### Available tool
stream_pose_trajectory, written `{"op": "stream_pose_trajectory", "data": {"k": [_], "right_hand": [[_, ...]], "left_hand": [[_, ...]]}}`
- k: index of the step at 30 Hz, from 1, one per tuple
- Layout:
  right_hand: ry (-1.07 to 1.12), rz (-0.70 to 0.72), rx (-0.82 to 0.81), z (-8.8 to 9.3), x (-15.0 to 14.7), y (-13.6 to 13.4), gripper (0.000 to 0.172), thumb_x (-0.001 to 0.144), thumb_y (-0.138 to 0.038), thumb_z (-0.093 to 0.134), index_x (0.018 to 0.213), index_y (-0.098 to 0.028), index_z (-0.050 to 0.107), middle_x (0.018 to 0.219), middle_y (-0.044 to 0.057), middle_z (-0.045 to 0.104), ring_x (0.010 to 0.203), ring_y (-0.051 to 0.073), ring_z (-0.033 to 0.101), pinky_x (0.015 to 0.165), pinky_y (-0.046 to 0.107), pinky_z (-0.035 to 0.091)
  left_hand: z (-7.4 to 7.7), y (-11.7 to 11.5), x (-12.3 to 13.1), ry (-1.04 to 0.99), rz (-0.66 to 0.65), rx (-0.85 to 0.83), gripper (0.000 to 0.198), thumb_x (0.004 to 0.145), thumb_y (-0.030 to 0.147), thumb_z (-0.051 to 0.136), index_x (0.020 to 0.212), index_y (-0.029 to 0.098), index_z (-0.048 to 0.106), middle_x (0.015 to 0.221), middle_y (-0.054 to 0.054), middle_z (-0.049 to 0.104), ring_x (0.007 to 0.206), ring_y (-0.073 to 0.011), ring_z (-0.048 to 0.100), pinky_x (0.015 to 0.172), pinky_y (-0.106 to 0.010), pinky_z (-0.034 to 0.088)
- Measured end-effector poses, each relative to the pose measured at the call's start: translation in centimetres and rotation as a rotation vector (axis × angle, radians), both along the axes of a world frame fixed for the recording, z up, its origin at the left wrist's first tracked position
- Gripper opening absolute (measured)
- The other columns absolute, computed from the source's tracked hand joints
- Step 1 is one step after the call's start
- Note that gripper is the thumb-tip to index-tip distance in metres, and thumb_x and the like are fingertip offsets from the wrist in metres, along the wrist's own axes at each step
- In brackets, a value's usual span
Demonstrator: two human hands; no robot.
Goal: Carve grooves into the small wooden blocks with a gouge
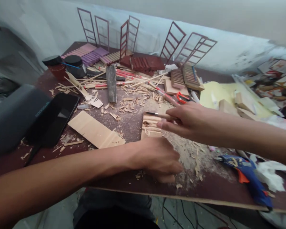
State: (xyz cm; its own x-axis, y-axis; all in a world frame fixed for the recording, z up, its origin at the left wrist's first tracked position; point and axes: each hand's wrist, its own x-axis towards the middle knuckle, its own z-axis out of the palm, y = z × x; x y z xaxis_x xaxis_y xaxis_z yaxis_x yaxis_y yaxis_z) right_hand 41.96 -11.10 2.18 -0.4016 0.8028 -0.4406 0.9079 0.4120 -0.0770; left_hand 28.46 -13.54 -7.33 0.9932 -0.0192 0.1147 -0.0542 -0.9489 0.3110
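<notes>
My left hand (157, 159) rests near the front edge of the dark brown table (124, 127), fingers curled and pressed down on the near end of a small pale wooden piece (150, 125). My right hand (188, 119) reaches in from the right and pinches a thin metal-tipped tool (157, 115), its tip lying across the top of that wooden piece. Sawdust and curled shavings (193, 152) cover the table around both hands.
A flat pale wood panel (95, 130) lies left of the hands, beside a black phone (54, 119). A blue glue gun (248, 173) sits at the right front. Sticks, slatted panels (143, 62), two dark jars (75, 65) and upright frames (130, 31) crowd the back.
</notes>
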Motion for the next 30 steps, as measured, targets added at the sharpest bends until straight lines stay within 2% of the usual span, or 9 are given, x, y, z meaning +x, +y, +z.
{"op": "stream_pose_trajectory", "data": {"k": [2, 5, 10, 13, 16, 19, 22, 27, 30], "right_hand": [[0.054, -0.011, -0.032, -0.2, -1.3, -0.4, 0.046, 0.098, -0.055, 0.046, 0.071, -0.02, 0.058, 0.062, 0.004, 0.058, 0.054, 0.014, 0.045, 0.056, 0.032, 0.028], [0.08, 0.005, -0.056, -1.0, -3.3, -0.9, 0.035, 0.096, -0.043, 0.048, 0.074, -0.019, 0.06, 0.073, 0.007, 0.065, 0.06, 0.014, 0.05, 0.057, 0.031, 0.03], [0.152, 0.01, -0.072, -1.8, -4.0, -0.7, 0.021, 0.092, -0.028, 0.049, 0.077, -0.018, 0.058, 0.088, 0.01, 0.068, 0.07, 0.015, 0.055, 0.064, 0.03, 0.036], [0.209, -0.033, -0.143, -1.4, -3.8, -0.2, 0.025, 0.093, -0.031, 0.05, 0.071, -0.019, 0.051, 0.078, 0.005, 0.06, 0.063, 0.013, 0.048, 0.06, 0.03, 0.034], [0.262, -0.197, -0.208, -0.2, -3.7, 0.6, 0.034, 0.094, -0.039, 0.049, 0.066, -0.02, 0.045, 0.061, -0.001, 0.042, 0.054, 0.01, 0.037, 0.052, 0.029, 0.028], [0.343, -0.291, -0.093, 1.5, -3.3, 1.5, 0.033, 0.096, -0.044, 0.046, 0.073, -0.02, 0.053, 0.057, -0.003, 0.034, 0.052, 0.011, 0.031, 0.05, 0.03, 0.025], [0.356, -0.284, 0.111, 2.2, -2.3, 2.3, 0.034, 0.098, -0.047, 0.046, 0.081, -0.02, 0.058, 0.058, -0.004, 0.033, 0.053, 0.011, 0.03, 0.052, 0.03, 0.025], [0.275, -0.218, 0.413, 0.2, -0.1, 2.0, 0.032, 0.1, -0.048, 0.048, 0.083, -0.021, 0.055, 0.064, 0.0, 0.046, 0.058, 0.013, 0.038, 0.057, 0.031, 0.029], [0.299, -0.082, 0.404, -1.5, 1.0, 0.7, 0.038, 0.104, -0.051, 0.038, 0.081, -0.022, 0.049, 0.072, 0.002, 0.053, 0.064, 0.016, 0.046, 0.062, 0.032, 0.032]], "left_hand": [[-0.5, -0.1, 0.2, 0.006, -0.014, 0.015, 0.026, 0.089, 0.032, 0.06, 0.071, 0.02, 0.075, 0.059, -0.004, 0.068, 0.042, -0.0157, 0.047, 0.043, -0.031, 0.024], [-0.8, -0.2, 0.6, 0.022, -0.037, 0.027, 0.029, 0.092, 0.033, 0.055, 0.075, 0.02, 0.076, 0.059, -0.004, 0.068, 0.043, -0.0157, 0.045, 0.046, -0.034, 0.027], [0.4, -0.3, 0.6, 0.206, 0.044, 0.01, 0.029, 0.089, 0.033, 0.055, 0.072, 0.021, 0.075, 0.063, -0.005, 0.07, 0.043, -0.0164, 0.046, 0.043, -0.032, 0.027], [0.7, -0.1, 0.5, 0.172, 0.031, 0.013, 0.032, 0.092, 0.034, 0.053, 0.076, 0.021, 0.077, 0.063, -0.005, 0.071, 0.043, -0.0175, 0.049, 0.041, -0.032, 0.026], [0.4, 0.0, 0.5, 0.088, -0.035, 0.013, 0.031, 0.092, 0.032, 0.053, 0.076, 0.02, 0.077, 0.067, -0.005, 0.073, 0.05, -0.0188, 0.058, 0.044, -0.033, 0.027], [0.2, 0.0, 0.5, 0.028, -0.049, 0.055, 0.031, 0.093, 0.031, 0.052, 0.078, 0.02, 0.076, 0.074, -0.006, 0.076, 0.062, -0.0204, 0.067, 0.048, -0.034, 0.029], [0.3, -0.1, 0.3, 0.025, -0.029, 0.061, 0.029, 0.093, 0.031, 0.054, 0.077, 0.02, 0.076, 0.075, -0.006, 0.077, 0.066, -0.0205, 0.07, 0.049, -0.033, 0.029], [0.4, -0.2, -0.1, 0.009, 0.011, 0.07, 0.027, 0.092, 0.031, 0.058, 0.074, 0.02, 0.075, 0.072, -0.006, 0.076, 0.063, -0.0219, 0.071, 0.047, -0.034, 0.028], [0.2, -0.2, -0.1, -0.008, 0.014, 0.058, 0.028, 0.091, 0.03, 0.058, 0.072, 0.02, 0.076, 0.072, -0.006, 0.076, 0.06, -0.0226, 0.069, 0.046, -0.036, 0.027]]}}
